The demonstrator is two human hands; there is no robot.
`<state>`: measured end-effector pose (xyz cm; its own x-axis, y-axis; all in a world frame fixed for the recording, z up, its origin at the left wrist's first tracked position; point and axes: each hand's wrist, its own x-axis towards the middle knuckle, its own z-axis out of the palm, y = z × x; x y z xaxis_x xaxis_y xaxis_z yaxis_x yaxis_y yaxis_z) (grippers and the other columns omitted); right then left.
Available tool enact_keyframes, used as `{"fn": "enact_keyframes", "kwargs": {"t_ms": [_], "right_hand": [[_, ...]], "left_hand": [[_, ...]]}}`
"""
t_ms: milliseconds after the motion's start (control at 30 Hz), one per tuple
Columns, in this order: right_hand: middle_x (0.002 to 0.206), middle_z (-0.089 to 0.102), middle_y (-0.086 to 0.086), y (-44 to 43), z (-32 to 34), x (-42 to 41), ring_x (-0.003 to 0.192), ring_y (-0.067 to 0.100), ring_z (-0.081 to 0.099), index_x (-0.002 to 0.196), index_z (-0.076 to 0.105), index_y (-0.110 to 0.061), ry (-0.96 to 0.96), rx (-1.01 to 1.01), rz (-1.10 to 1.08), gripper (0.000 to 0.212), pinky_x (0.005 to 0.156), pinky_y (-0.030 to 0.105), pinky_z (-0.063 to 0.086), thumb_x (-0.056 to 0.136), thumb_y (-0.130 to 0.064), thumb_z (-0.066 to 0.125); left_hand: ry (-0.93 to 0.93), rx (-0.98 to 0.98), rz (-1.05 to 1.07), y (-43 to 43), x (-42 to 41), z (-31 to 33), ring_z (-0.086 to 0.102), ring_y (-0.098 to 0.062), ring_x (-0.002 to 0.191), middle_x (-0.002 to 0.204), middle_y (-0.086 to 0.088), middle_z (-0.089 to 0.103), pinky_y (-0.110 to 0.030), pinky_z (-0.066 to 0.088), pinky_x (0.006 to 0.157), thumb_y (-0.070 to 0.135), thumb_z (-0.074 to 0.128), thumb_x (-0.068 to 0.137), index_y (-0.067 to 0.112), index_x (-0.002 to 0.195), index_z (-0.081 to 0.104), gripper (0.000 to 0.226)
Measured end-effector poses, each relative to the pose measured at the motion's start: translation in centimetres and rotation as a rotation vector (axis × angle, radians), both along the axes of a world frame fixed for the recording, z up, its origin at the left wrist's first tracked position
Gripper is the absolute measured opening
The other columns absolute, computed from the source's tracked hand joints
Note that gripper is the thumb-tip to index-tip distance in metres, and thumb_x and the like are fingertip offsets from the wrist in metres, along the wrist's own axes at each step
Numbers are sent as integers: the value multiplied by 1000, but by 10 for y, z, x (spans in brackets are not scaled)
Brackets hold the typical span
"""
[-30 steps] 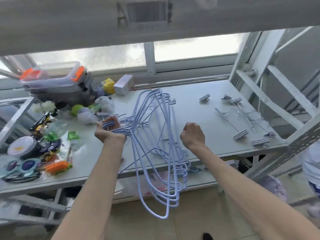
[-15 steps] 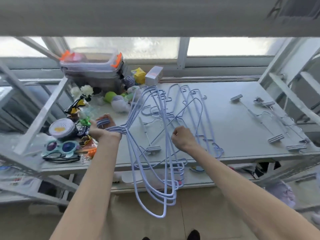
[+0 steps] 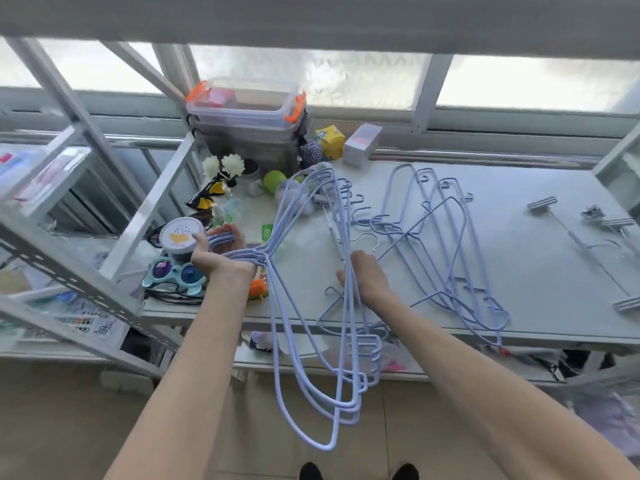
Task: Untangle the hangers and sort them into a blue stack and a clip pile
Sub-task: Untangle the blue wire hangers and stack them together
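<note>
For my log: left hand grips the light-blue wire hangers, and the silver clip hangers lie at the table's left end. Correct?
Not quite: the head view shows the silver metal clip hangers at the white table's right end. The left hand does grip the light-blue wire hangers.

Left hand, right hand, both curled

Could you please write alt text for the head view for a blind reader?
The left hand grips a bunch of blue hangers by the necks while the right hand grasps their wires; clip hangers lie on the table to the right.
</note>
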<state>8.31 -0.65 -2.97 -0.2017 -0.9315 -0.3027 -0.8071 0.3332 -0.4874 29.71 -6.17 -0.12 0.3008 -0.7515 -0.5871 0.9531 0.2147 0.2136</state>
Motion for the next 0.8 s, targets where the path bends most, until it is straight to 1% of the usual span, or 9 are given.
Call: {"fn": "enact_keyframes", "kwargs": {"t_ms": [100,167,267,333,400,467,600,667,800], "right_hand": [[100,61,27,0,-1,2,95,40,62,75,45,-5,-5,-12,-28,10,73,38,50,79,-4,54],[85,55,28,-1,-3,2,82,38,59,63,39,-6,-15,-16,-52,20,63,33,43,76,-2,53],[66,32,14,-1,-3,0,65,26,41,52,30,-10,-14,-34,-75,33,50,25,30,70,-3,58],[59,28,10,1,0,-2,62,24,38,51,32,-9,-22,-61,-95,32,41,24,23,68,-2,58],[59,38,9,4,1,-5,62,27,39,54,38,-6,-54,-88,-131,24,44,26,27,69,2,55],[71,49,18,8,7,-7,67,30,42,64,47,-3,-94,-124,-170,13,56,32,32,73,7,48],[84,62,30,15,12,-12,73,36,53,73,59,5,-72,-208,-159,17,62,38,38,72,11,43],[87,64,30,15,12,-17,80,41,58,76,61,7,-92,-236,-176,19,64,41,42,74,11,43],[82,66,22,11,12,-29,78,36,61,76,62,4,-127,-274,-186,15,63,37,44,76,6,47]], "left_hand": [[-8,46,-11,5,3,-4,63,-24,69,72,-10,60,-32,60,75,28,62,91,5,74,57,29],[3,41,2,8,3,-3,62,-21,61,68,-8,59,-31,60,71,28,62,91,6,72,56,30],[17,27,7,7,0,0,60,-20,52,64,-7,58,-30,60,65,26,60,92,6,70,55,30],[27,25,15,3,-1,-1,61,-21,52,64,-8,58,-30,60,64,25,60,92,5,70,55,30],[31,28,14,-1,-2,-2,62,-22,57,65,-10,59,-31,60,67,23,60,92,4,71,56,29],[42,21,17,-2,-4,-2,62,-23,60,66,-11,59,-33,60,70,23,60,92,4,72,56,28],[44,18,21,-2,-11,-2,60,-23,62,66,-10,58,-33,60,74,21,60,91,4,71,55,27],[34,29,12,0,-15,-1,61,-24,67,71,-11,58,-33,59,78,22,62,90,4,73,56,25],[42,10,24,3,-24,5,62,-25,72,73,-11,58,-36,57,86,21,63,88,5,73,56,23]]}}
